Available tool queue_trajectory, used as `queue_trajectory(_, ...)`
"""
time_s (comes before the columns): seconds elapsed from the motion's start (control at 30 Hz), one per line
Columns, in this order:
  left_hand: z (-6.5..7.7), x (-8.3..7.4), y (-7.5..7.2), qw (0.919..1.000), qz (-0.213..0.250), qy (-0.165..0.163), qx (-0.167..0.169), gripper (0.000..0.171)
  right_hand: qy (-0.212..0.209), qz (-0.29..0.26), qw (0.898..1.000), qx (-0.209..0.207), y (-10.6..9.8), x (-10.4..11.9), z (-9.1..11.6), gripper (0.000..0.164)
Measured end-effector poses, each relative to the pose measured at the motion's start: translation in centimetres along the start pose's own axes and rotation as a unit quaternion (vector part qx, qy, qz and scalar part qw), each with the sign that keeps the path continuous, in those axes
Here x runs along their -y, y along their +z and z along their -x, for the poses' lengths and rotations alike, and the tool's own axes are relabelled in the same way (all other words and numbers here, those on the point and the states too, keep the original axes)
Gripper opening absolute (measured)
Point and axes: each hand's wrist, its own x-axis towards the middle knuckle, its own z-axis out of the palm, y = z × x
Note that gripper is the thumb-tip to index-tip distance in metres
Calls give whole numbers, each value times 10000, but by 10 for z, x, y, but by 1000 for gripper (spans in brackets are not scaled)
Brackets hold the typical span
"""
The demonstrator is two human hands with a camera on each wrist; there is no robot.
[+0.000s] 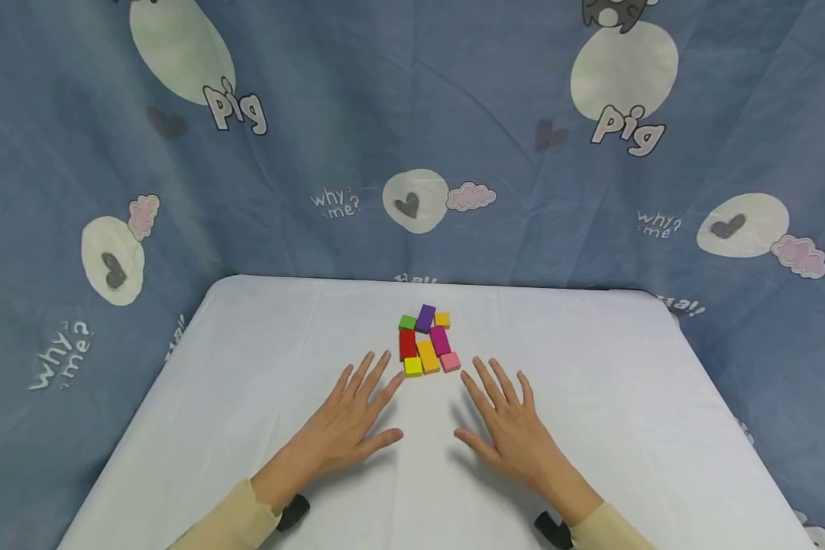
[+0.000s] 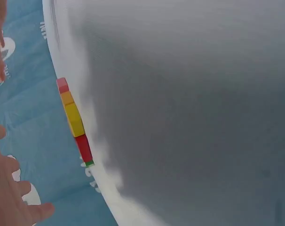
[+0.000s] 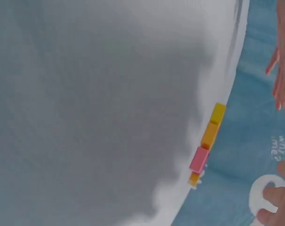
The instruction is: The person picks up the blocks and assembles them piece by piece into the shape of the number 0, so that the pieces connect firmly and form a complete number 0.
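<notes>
Several coloured blocks lie in a tight cluster on the white table. Among them are a red block (image 1: 408, 344), a purple block (image 1: 425, 318), a magenta block (image 1: 440, 341), an orange block (image 1: 428, 357), a yellow block (image 1: 413, 367), a pink block (image 1: 450, 361) and a green block (image 1: 407, 322). My left hand (image 1: 347, 420) is spread palm down just nearer than the cluster, to its left. On the other side my right hand (image 1: 512, 431) is spread likewise, its fingertips near the pink block. Neither hand holds anything. Both wrist views show part of the block row.
A white cloth covers the table (image 1: 591, 367), whose far edge meets a blue printed curtain (image 1: 357, 114). The curtain also runs along the left and right sides. A dark wrist strap device (image 1: 293, 512) sits under the left wrist, another (image 1: 553, 528) under the right.
</notes>
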Motion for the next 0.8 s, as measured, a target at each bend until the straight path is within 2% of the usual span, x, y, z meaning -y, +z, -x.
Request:
queue_trajectory(0.2,-12,8,5,9990,372,-221,150,76,470,-516,9974,205,6,-8,-17,67)
queue_trajectory(0.37,-19,12,10,9942,826,-496,485,73,1001,-940,9895,442,11,-9,-32,59)
queue_trajectory(0.5,-24,15,14,9905,1062,-576,649,71,1301,-1213,9823,593,16,-8,-42,57)
queue_trajectory(0.67,-32,22,12,9858,1297,-728,779,70,1475,-1365,9768,737,21,-7,-53,54)
queue_trajectory(0.8,-38,24,12,9832,1428,-783,822,69,1494,-1315,9773,727,24,-6,-61,50)
